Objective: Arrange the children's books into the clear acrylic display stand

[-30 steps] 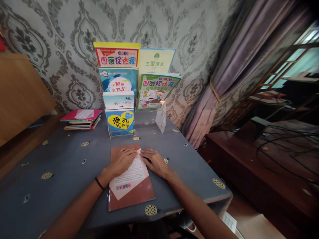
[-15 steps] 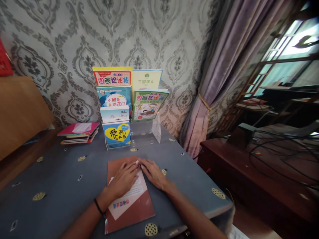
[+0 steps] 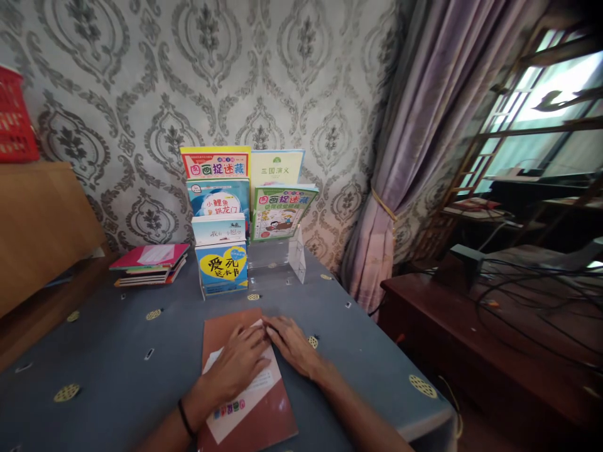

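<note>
A thin brown book (image 3: 281, 414) lies flat near the front of the table, with a pale slanted panel bearing printed text and colourful lettering that reads upside down. Across its upper middle rests my left hand (image 3: 242, 363), palm down with fingers stretched out and a black band at the wrist; it hides part of the panel. My right hand (image 3: 293, 345) sits along the book's upper right edge, fingers extended and fingertips touching that edge close to my left fingertips. Whether the right fingertips hold the edge is hard to see.
Behind the book stands a clear rack (image 3: 296, 254) with several upright books, a blue and yellow one (image 3: 223, 267) in front. A stack of books (image 3: 153, 256) lies left, near a wooden cabinet (image 3: 44, 232) and red basket (image 3: 16, 116). Right is a brown desk (image 3: 424, 314) with black cables.
The view has tilted up a little, so everything sits lower in the picture. My left hand has slid slightly over the book; my right hand stays by its edge.
</note>
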`<control>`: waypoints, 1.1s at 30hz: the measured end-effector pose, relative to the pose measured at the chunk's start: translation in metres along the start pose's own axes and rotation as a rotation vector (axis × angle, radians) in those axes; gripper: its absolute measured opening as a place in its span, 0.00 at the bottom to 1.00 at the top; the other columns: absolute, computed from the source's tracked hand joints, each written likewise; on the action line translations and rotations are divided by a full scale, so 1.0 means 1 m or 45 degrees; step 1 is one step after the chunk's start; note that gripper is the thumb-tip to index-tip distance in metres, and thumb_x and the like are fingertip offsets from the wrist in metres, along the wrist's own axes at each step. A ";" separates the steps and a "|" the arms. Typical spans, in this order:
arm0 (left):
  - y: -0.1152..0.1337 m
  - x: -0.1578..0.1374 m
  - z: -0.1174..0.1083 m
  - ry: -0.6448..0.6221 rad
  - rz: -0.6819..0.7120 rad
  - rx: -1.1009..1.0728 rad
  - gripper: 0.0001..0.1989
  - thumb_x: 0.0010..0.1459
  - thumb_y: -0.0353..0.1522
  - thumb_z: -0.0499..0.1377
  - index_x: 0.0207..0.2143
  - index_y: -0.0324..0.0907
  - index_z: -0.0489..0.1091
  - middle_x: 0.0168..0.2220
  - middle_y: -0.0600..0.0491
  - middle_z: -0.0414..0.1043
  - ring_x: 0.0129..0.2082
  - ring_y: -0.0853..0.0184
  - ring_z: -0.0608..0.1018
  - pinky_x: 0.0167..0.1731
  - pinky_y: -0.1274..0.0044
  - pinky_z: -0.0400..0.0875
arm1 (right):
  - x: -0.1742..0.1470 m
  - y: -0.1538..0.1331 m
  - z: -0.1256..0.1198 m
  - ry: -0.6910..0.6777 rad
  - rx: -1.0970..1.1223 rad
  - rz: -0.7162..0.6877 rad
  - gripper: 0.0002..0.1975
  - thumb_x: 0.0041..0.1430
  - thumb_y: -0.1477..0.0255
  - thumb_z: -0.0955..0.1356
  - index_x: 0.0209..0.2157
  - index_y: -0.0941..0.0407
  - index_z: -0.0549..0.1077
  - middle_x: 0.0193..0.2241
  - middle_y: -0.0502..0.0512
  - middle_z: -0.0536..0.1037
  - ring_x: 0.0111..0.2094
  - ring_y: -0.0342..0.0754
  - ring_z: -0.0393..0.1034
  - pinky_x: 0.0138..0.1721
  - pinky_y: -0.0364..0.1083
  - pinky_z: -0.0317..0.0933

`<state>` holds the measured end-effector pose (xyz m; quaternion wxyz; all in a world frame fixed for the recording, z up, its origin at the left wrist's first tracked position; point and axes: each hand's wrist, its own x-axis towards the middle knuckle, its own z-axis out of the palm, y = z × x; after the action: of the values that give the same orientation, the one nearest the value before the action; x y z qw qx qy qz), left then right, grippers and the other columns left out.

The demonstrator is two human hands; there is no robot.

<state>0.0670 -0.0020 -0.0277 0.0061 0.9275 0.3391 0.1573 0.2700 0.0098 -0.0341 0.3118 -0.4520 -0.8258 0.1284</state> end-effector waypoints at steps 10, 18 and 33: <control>0.000 -0.001 -0.017 -0.128 0.055 -0.139 0.21 0.69 0.40 0.53 0.62 0.50 0.63 0.61 0.50 0.70 0.64 0.59 0.67 0.64 0.55 0.57 | 0.001 0.000 -0.003 -0.066 0.071 0.029 0.18 0.73 0.66 0.57 0.57 0.51 0.71 0.49 0.57 0.78 0.52 0.53 0.71 0.57 0.55 0.61; 0.011 -0.002 -0.011 -0.103 0.024 -0.080 0.20 0.68 0.42 0.55 0.58 0.44 0.66 0.55 0.46 0.73 0.58 0.58 0.73 0.63 0.59 0.60 | 0.004 -0.009 -0.006 0.024 0.063 0.025 0.17 0.73 0.68 0.56 0.46 0.54 0.75 0.39 0.56 0.81 0.42 0.51 0.74 0.48 0.49 0.63; 0.018 -0.003 -0.007 -0.071 0.062 -0.085 0.17 0.66 0.41 0.59 0.53 0.43 0.70 0.51 0.50 0.75 0.54 0.59 0.74 0.62 0.61 0.63 | 0.003 -0.012 -0.007 0.038 0.028 -0.005 0.21 0.74 0.66 0.53 0.37 0.54 0.73 0.33 0.55 0.79 0.37 0.51 0.72 0.43 0.48 0.63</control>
<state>0.0738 -0.0182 -0.0202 0.0425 0.9387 0.3109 0.1427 0.2655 0.0053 -0.0213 0.3292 -0.4488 -0.8205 0.1304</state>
